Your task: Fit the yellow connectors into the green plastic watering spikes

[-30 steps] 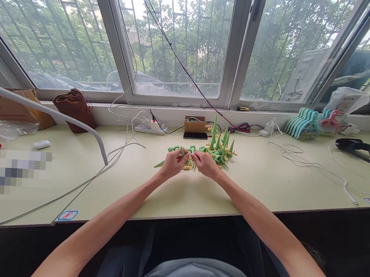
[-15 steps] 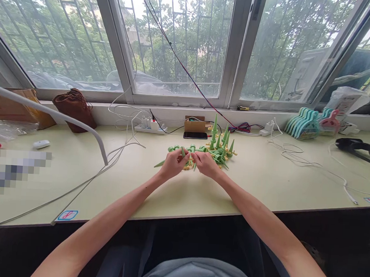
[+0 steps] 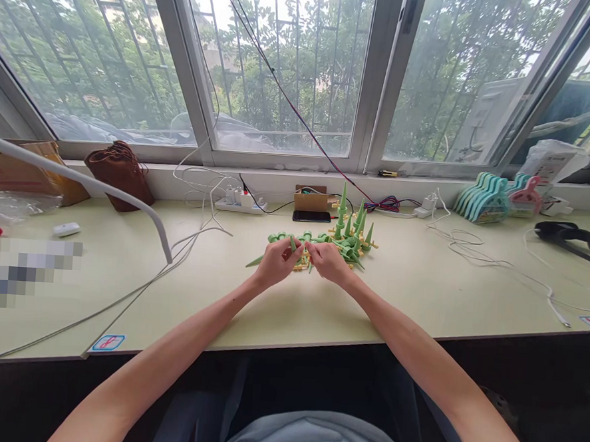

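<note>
A slim green cone (image 3: 292,244) is pinched, tip up, by the nearly closed fingers of the left hand (image 3: 275,263); the right hand (image 3: 328,262) is drawn to a pinch just beside it, but whether anything is held there cannot be told. Beyond both, a cluster of green and yellow pieces (image 3: 350,250) is spread on the table (image 3: 289,311). The cone can be judged light, stiff and rather smooth, probably plastic; it is best gripped by the thicker base, as fingers could be slid off the taper
</note>
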The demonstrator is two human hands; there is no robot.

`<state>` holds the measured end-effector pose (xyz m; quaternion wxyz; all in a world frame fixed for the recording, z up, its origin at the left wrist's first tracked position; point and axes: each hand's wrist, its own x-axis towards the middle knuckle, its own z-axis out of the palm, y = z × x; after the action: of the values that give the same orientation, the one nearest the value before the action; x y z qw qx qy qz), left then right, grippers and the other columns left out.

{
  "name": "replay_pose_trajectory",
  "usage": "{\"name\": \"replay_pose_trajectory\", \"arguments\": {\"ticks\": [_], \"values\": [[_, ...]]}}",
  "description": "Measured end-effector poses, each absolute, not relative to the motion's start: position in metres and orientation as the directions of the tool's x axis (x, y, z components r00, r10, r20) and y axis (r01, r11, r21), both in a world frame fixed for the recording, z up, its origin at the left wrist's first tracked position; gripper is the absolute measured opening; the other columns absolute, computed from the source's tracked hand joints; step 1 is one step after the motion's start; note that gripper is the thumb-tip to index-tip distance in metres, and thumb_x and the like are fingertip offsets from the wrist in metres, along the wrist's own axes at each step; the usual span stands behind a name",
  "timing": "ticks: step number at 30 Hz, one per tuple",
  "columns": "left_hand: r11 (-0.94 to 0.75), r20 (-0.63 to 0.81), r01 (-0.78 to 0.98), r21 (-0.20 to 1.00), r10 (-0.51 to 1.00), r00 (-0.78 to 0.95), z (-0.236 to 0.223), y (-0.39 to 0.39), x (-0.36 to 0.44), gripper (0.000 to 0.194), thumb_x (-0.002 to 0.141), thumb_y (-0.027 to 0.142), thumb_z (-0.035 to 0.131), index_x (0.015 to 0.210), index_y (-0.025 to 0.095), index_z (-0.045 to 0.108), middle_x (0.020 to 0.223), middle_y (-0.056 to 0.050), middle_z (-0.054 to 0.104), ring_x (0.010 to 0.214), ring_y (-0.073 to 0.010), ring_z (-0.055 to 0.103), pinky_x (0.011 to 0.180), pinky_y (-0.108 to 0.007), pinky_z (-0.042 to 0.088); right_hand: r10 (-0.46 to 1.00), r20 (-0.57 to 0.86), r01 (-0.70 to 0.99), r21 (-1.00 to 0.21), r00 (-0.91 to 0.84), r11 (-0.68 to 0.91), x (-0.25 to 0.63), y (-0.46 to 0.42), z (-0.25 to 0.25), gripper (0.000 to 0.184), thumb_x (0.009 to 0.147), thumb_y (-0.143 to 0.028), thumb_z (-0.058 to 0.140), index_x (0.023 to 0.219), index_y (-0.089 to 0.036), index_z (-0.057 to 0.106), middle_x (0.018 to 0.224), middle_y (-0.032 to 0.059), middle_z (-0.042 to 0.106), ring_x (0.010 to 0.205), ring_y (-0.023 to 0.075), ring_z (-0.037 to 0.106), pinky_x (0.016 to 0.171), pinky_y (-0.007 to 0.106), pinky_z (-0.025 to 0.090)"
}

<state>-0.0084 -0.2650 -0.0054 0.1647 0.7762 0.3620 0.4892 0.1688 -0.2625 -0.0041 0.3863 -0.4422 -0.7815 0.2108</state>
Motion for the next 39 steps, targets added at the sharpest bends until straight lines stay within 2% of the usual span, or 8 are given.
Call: {"name": "replay_pose_trajectory", "arguments": {"ticks": [7, 14, 16, 22, 27, 31, 34, 39], "values": [[-0.689, 0.654, 0.404, 0.602, 0.715, 0.246, -0.0059, -0.2648, -0.008, 0.025, 0.093, 0.04, 0.058, 0.081, 0.018, 0.061, 0.065, 0.001, 0.057, 0.049, -0.009, 0.048, 0.047, -0.021, 0.043, 0.866, 0.396, 0.48, -0.722, -0.305, 0.499, 0.1691, -0.2692, 0.002, 0.054, 0.104, -0.049, 0.032, 0.059, -0.022, 0.042, 0.049, -0.0007, 0.046, 0.051, 0.0138, 0.049, 0.061, 0.027, 0.036], [-0.629, 0.634, 0.407, 0.662, 0.76, 0.144, -0.0064, -0.2603, -0.0091, 0.026, 0.092, 0.041, 0.058, 0.083, 0.017, 0.061, 0.072, -0.002, 0.063, 0.054, -0.0114, 0.058, 0.052, -0.022, 0.048, 0.834, 0.451, 0.418, -0.723, -0.317, 0.55, 0.1689, -0.2707, 0.0013, 0.019, 0.098, -0.037, 0.047, 0.088, -0.022, 0.052, 0.063, -0.0028, 0.058, 0.052, 0.0133, 0.05, 0.058, 0.025, 0.037], [-0.626, 0.63, 0.411, 0.663, 0.763, 0.145, -0.0061, -0.26, -0.0095, 0.026, 0.092, 0.041, 0.058, 0.083, 0.017, 0.061, 0.072, -0.002, 0.063, 0.054, -0.0114, 0.059, 0.052, -0.023, 0.048, 0.821, 0.463, 0.407, -0.715, -0.333, 0.568, 0.169, -0.2698, -0.0001, 0.014, 0.096, -0.034, 0.048, 0.09, -0.022, 0.052, 0.065, -0.0028, 0.059, 0.054, 0.0134, 0.051, 0.059, 0.025, 0.037], [-0.654, 0.657, 0.448, 0.609, 0.733, 0.177, -0.0058, -0.2616, -0.0091, 0.026, 0.093, 0.04, 0.057, 0.081, 0.018, 0.061, 0.069, -0.001, 0.061, 0.048, -0.009, 0.051, 0.05, -0.022, 0.045, 0.821, 0.464, 0.419, -0.707, -0.333, 0.57, 0.1698, -0.2695, -0.0006, 0.019, 0.096, -0.033, 0.045, 0.082, -0.021, 0.049, 0.062, -0.0029, 0.055, 0.055, 0.0133, 0.05, 0.06, 0.025, 0.036], [-0.681, 0.669, 0.432, 0.591, 0.713, 0.209, -0.0055, -0.2637, -0.0094, 0.025, 0.093, 0.04, 0.058, 0.081, 0.018, 0.061, 0.065, 0.0, 0.059, 0.049, -0.0091, 0.049, 0.047, -0.022, 0.042, 0.842, 0.43, 0.47, -0.699, -0.325, 0.539, 0.1695, -0.2697, 0.0007, 0.035, 0.1, -0.038, 0.042, 0.069, -0.022, 0.042, 0.053, -0.0032, 0.046, 0.051, 0.0129, 0.047, 0.057, 0.026, 0.034], [-0.694, 0.678, 0.43, 0.578, 0.701, 0.22, -0.0056, -0.2642, -0.0093, 0.026, 0.093, 0.041, 0.058, 0.081, 0.018, 0.061, 0.061, 0.002, 0.056, 0.048, -0.0089, 0.047, 0.046, -0.021, 0.041, 0.845, 0.421, 0.474, -0.701, -0.329, 0.533, 0.1692, -0.2694, 0.0012, 0.046, 0.102, -0.045, 0.037, 0.063, -0.021, 0.043, 0.05, -0.002, 0.045, 0.049, 0.0131, 0.047, 0.056, 0.027, 0.033], [-0.679, 0.671, 0.423, 0.6, 0.715, 0.196, -0.0058, -0.2631, -0.009, 0.026, 0.093, 0.041, 0.058, 0.081, 0.018, 0.061, 0.065, 0.0, 0.059, 0.05, -0.0097, 0.051, 0.048, -0.021, 0.044, 0.852, 0.42, 0.466, -0.714, -0.312, 0.523, 0.1693, -0.2696, 0.0012, 0.043, 0.102, -0.046, 0.038, 0.069, -0.021, 0.048, 0.052, -0.0021, 0.049, 0.049, 0.0131, 0.047, 0.056, 0.026, 0.034], [-0.634, 0.641, 0.403, 0.66, 0.755, 0.139, -0.0055, -0.261, -0.0095, 0.026, 0.091, 0.041, 0.059, 0.081, 0.017, 0.062, 0.071, -0.002, 0.063, 0.053, -0.0114, 0.058, 0.052, -0.023, 0.047, 0.816, 0.455, 0.428, -0.697, -0.356, 0.575, 0.1696, -0.2693, -0.0009, 0.021, 0.098, -0.039, 0.048, 0.095, -0.02, 0.055, 0.061, -0.0031, 0.058, 0.052, 0.0133, 0.05, 0.059, 0.025, 0.037]]}}
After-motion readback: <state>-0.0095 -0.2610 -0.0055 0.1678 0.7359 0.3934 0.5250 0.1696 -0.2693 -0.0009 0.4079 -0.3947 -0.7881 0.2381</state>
